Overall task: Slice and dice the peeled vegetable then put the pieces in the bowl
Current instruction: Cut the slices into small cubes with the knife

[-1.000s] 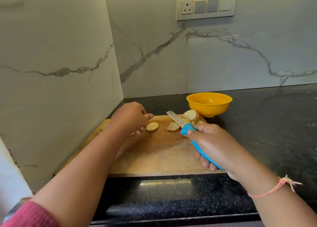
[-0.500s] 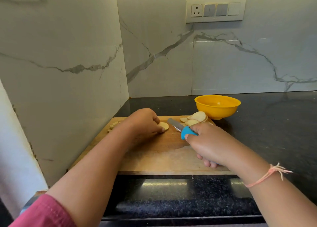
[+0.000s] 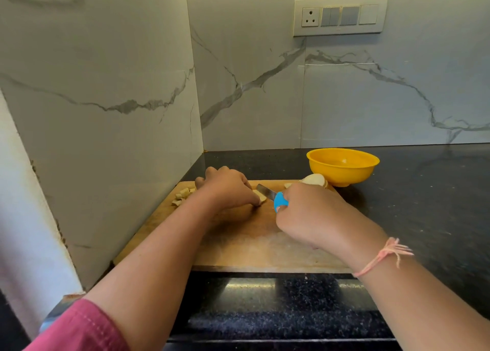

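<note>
At the far left corner of the wooden cutting board, a few diced pieces lie in a loose cluster near the wall. Just right of them, the left hand arches palm-down over the board, forearm reaching in from a pink sleeve. Its grip is closed: curled fingertips pin a pale vegetable slice flat on the wood. The knife has its blade against that slice, angled back towards the right hand, whose grip is clenched round the blue handle, knuckles up, with a pink thread on the wrist. Beyond that hand, more uncut slices lean together at the board's far right edge. Just beside them, the yellow bowl stands on the dark worktop.
</note>
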`<state>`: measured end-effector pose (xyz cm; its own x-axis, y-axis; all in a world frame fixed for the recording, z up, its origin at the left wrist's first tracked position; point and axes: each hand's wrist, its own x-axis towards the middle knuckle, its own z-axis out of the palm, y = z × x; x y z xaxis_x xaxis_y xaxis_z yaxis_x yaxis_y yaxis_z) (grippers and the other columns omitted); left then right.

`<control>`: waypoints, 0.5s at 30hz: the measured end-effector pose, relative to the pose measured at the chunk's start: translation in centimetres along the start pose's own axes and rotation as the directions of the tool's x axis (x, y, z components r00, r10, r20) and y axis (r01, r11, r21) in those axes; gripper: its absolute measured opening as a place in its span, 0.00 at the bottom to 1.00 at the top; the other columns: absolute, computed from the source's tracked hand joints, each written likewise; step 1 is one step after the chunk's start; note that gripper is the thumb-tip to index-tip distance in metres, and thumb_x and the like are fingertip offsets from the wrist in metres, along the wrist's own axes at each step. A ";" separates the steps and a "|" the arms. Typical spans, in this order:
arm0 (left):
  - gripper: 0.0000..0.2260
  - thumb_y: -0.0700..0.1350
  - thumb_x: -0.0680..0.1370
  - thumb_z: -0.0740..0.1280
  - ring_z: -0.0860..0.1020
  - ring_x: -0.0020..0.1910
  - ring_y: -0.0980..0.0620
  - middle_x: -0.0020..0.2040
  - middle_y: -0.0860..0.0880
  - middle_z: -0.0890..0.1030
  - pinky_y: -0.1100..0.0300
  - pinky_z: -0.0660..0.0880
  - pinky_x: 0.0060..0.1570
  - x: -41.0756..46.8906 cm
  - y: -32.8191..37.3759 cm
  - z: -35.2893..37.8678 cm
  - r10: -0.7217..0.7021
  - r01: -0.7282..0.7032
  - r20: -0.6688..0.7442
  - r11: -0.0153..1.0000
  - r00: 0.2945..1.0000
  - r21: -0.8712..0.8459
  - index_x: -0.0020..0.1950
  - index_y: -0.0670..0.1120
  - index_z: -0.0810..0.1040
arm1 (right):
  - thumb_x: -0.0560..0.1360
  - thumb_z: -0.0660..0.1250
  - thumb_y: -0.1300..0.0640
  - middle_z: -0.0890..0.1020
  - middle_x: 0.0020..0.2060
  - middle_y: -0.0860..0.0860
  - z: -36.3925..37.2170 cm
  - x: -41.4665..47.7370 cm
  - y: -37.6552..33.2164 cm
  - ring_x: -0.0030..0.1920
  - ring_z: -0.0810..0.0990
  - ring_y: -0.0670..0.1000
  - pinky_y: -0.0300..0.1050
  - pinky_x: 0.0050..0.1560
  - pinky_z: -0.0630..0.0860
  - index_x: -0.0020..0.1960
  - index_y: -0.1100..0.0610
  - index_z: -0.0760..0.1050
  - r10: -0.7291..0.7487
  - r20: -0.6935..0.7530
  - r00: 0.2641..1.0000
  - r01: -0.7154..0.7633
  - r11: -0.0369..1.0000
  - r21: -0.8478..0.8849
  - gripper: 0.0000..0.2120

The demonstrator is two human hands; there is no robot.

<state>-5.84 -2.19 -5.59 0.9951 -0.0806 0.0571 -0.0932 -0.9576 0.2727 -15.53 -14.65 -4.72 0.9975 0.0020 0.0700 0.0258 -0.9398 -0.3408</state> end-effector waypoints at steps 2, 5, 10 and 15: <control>0.19 0.60 0.74 0.67 0.61 0.67 0.43 0.65 0.47 0.71 0.46 0.61 0.63 -0.1 0.1 0.2 -0.016 0.016 -0.010 1.000 1.000 0.008 0.62 0.56 0.77 | 0.79 0.57 0.54 0.70 0.34 0.49 -0.2 0.1 -0.4 0.31 0.70 0.45 0.37 0.30 0.68 0.49 0.53 0.66 -0.025 -0.009 1.000 0.025 0.999 -0.022 0.02; 0.19 0.61 0.74 0.66 0.60 0.68 0.43 0.66 0.47 0.70 0.44 0.59 0.65 -0.3 0.3 0.3 -0.028 0.029 -0.026 0.999 0.999 0.046 0.62 0.56 0.77 | 0.79 0.57 0.54 0.69 0.33 0.48 -0.3 -0.1 -0.4 0.30 0.68 0.44 0.35 0.27 0.65 0.48 0.53 0.64 -0.073 -0.005 0.997 0.073 0.995 -0.065 0.03; 0.20 0.61 0.75 0.65 0.60 0.68 0.42 0.67 0.47 0.70 0.44 0.59 0.65 -0.5 0.5 0.3 -0.035 0.037 -0.025 0.995 0.999 0.089 0.64 0.56 0.76 | 0.79 0.58 0.54 0.69 0.35 0.48 -0.9 -1.9 0.3 0.31 0.69 0.45 0.36 0.29 0.68 0.61 0.54 0.69 -0.088 0.038 0.995 0.092 0.989 -0.112 0.12; 0.18 0.61 0.75 0.65 0.60 0.68 0.42 0.66 0.47 0.70 0.45 0.59 0.63 -0.4 0.1 0.2 -0.030 0.030 0.003 0.997 1.000 0.071 0.63 0.57 0.76 | 0.79 0.57 0.51 0.69 0.36 0.46 -2.0 -4.2 1.1 0.32 0.71 0.44 0.35 0.31 0.69 0.66 0.51 0.68 -0.116 0.083 0.990 0.130 0.974 -0.188 0.16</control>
<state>-6.20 -2.32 -5.78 0.9976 -0.0527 0.0459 -0.0611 -0.9767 0.2057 -19.87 -16.42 -3.49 0.9897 0.1397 0.0315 0.1429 -0.9788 -0.1468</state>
